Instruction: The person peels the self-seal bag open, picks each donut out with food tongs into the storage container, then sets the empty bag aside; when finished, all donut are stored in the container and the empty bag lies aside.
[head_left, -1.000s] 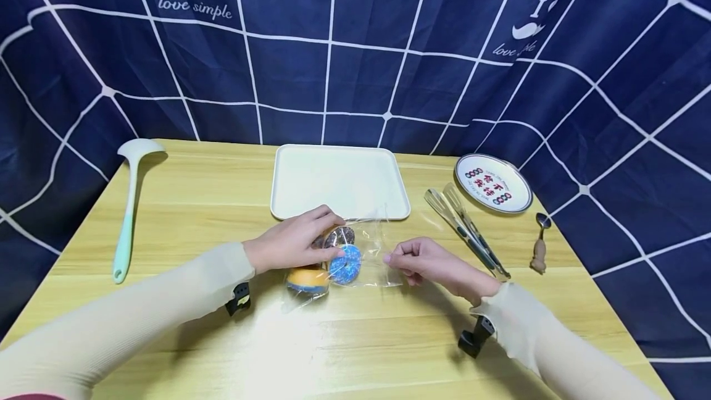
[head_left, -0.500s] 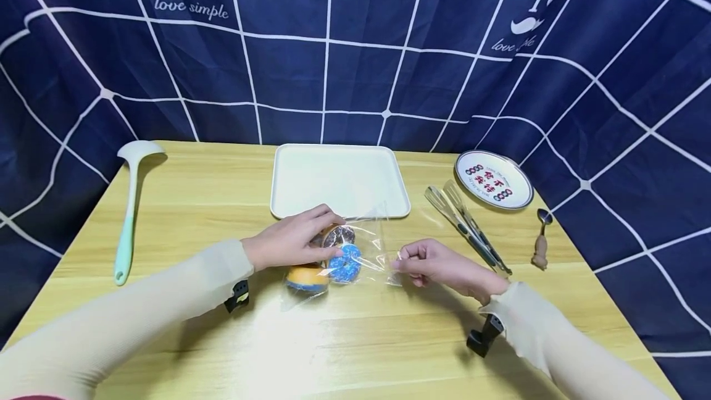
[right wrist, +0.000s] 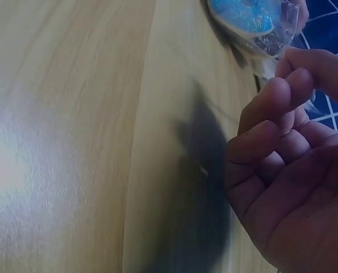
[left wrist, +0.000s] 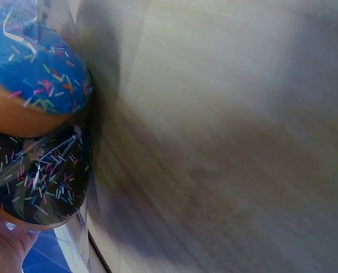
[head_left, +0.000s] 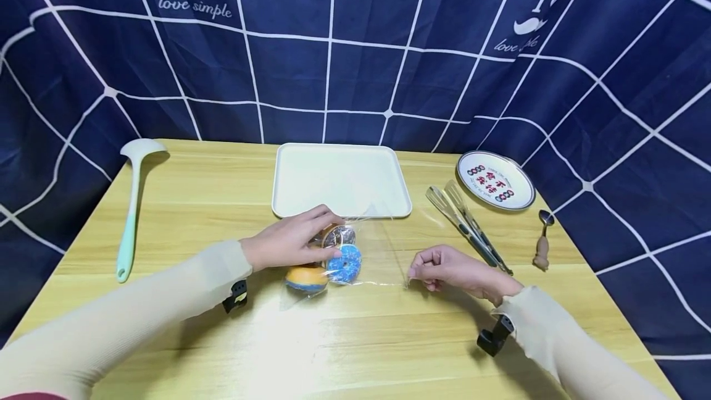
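A clear plastic bag [head_left: 380, 252] lies on the table with toy-like donuts inside. A blue donut [head_left: 345, 264] faces up; behind it is a dark brown sprinkled donut [head_left: 340, 236]. Nearer the front, another donut [head_left: 305, 278] shows a tan side and blue icing. My left hand [head_left: 291, 241] grips the filled end of the bag, thumb on the blue donut and fingers over the far side; it partly hides the contents. My right hand [head_left: 458, 271] pinches the bag's right edge between thumb and curled forefinger. In the left wrist view, a dark donut [left wrist: 44, 182] sits under the clear film.
Behind the bag lies a white tray [head_left: 341, 181]. A ladle [head_left: 130, 215] lies at the left. On the right are tongs [head_left: 468, 227], a printed plate [head_left: 495, 181] and a small spoon [head_left: 541, 242]. A dark blue checked curtain [head_left: 289, 66] surrounds the table.
My right hand has moved to the right, and the bag's free end is stretched further that way. My left hand and the donuts have stayed nearly in place.
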A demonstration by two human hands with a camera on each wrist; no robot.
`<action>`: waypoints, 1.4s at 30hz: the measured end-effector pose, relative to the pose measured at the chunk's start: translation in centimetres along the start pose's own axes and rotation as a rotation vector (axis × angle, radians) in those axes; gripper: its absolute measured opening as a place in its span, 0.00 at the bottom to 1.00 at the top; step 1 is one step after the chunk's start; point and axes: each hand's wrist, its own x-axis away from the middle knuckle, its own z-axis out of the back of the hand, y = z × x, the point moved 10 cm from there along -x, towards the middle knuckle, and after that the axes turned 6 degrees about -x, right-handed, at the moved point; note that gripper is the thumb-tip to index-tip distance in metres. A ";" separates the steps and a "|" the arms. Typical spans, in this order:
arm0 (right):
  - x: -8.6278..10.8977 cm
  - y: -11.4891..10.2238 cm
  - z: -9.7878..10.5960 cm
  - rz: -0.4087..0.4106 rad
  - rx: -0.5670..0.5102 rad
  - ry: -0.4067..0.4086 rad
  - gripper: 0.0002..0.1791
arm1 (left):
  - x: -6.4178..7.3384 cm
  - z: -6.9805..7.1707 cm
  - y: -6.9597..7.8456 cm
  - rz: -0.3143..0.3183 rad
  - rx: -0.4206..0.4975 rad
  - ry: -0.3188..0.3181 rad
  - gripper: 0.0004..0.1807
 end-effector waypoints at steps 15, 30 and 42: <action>0.4 -4.7 2.4 0.283 0.215 0.318 0.10 | 0.1 0.1 0.5 -0.057 -0.047 0.012 0.32; -1.6 -5.3 -2.3 0.432 1.000 0.183 0.30 | 0.2 1.8 0.9 -0.080 -0.027 0.062 0.25; -2.3 -3.5 -2.0 0.303 0.990 0.174 0.36 | 3.0 3.7 -4.2 0.029 -0.042 0.059 0.14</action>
